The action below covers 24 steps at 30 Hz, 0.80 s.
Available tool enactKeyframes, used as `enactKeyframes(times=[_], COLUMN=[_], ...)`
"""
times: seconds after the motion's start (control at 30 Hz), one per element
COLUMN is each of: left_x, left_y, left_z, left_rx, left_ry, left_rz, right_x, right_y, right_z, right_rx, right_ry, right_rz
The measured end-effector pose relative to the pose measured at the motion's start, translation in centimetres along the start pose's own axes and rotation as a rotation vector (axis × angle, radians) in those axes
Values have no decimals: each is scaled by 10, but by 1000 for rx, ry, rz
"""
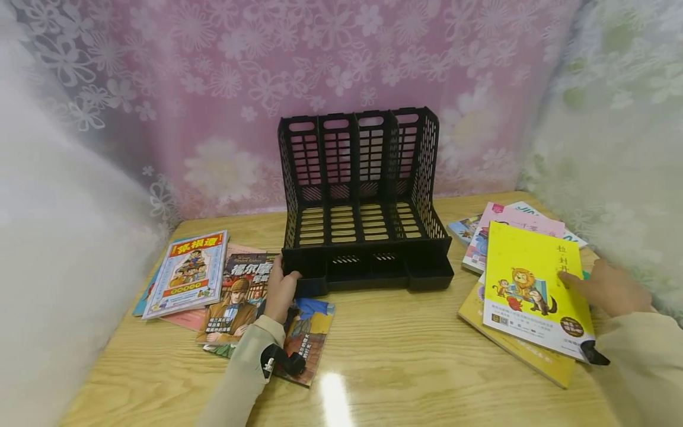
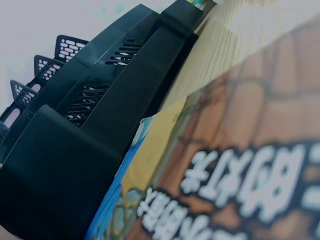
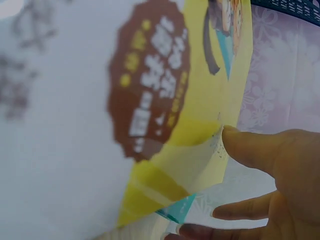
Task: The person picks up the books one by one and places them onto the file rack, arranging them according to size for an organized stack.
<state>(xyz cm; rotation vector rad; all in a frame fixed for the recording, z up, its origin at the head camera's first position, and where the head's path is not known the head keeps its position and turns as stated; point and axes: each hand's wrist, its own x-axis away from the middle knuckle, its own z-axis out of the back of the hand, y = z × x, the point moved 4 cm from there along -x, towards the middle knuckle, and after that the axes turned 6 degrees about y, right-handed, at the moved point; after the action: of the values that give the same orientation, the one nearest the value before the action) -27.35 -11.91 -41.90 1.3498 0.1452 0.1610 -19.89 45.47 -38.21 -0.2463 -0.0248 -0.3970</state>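
Note:
My left hand [image 1: 280, 292] grips the front left corner of a black file rack [image 1: 368, 283] with four upright slots and small trays along its front. In the left wrist view, the rack's corner tray [image 2: 55, 175] stands right above a magazine. At the right, my right hand [image 1: 613, 289] holds the right edge of a yellow picture book [image 1: 525, 255] with a lion on its cover. The right wrist view shows the thumb [image 3: 250, 147] on the cover's edge and the other fingers lower, past the book. Its brown round badge [image 3: 150, 80] faces the camera.
Under and behind the yellow book lie a darker yellow book [image 1: 555, 365], a pink book [image 1: 525, 222] and others. A comic book [image 1: 187, 273], a detective magazine [image 1: 235, 317] and another magazine [image 1: 309, 350] overlap at the left. Floral curtains [image 1: 229, 59] surround the wooden table [image 1: 416, 367].

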Motion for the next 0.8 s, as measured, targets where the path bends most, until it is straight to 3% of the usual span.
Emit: enactKeyframes(times=[0.13, 0.27, 0.6, 0.67, 0.8], left_x=[3, 4, 4, 4, 3], left_y=[-2, -3, 1, 1, 0], left_z=[-6, -6, -4, -3, 0], left_rx=[-31, -46, -80, -90, -94], left_ry=[-10, 1, 8, 8, 3], left_rz=[-23, -55, -79, -80, -72], right_x=[2, 4, 10, 10, 8], right_y=[8, 6, 6, 7, 12], right_z=[-1, -5, -5, -4, -2], right_rx=[-36, -69, 16, -6, -178], right_ry=[-56, -128, -132, -131, -159], right_rz=[-5, 52, -93, -96, -78])
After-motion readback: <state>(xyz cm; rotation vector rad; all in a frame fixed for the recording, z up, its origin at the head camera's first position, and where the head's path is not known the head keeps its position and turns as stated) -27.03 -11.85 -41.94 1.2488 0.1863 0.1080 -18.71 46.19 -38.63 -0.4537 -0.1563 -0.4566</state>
